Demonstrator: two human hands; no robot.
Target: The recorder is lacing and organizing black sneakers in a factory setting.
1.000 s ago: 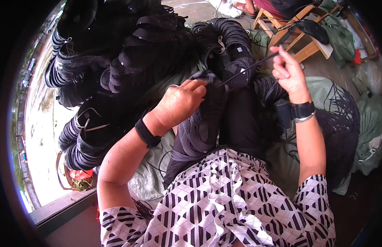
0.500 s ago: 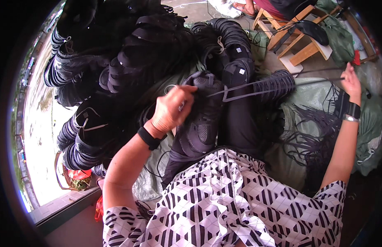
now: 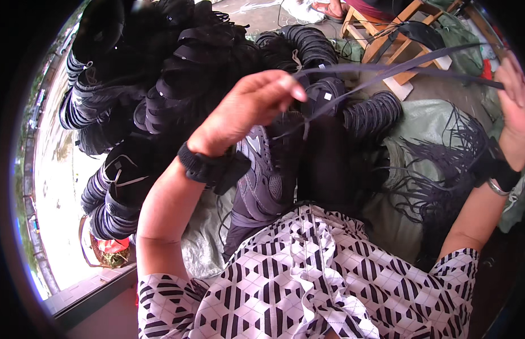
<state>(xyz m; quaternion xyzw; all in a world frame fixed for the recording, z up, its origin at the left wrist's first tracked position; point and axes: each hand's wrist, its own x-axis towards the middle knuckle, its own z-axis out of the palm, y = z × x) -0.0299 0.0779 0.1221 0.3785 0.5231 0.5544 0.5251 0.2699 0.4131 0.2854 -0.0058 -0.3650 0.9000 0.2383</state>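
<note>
Both hands have pulled wide apart since a second ago. The left hand [image 3: 248,110] has risen, fingers closed on one end of a dark lace [image 3: 387,70]. The right hand [image 3: 514,107] has swung out to the far right edge, fingers curled on the other end. The lace now stretches taut between them, above the grey shoe [image 3: 262,181] on the lap, which looks like drawing it through.

A small white rectangular label [image 3: 328,96] is seen on a dark shoe upper at centre; no packages, signs or screens are shown.
</note>
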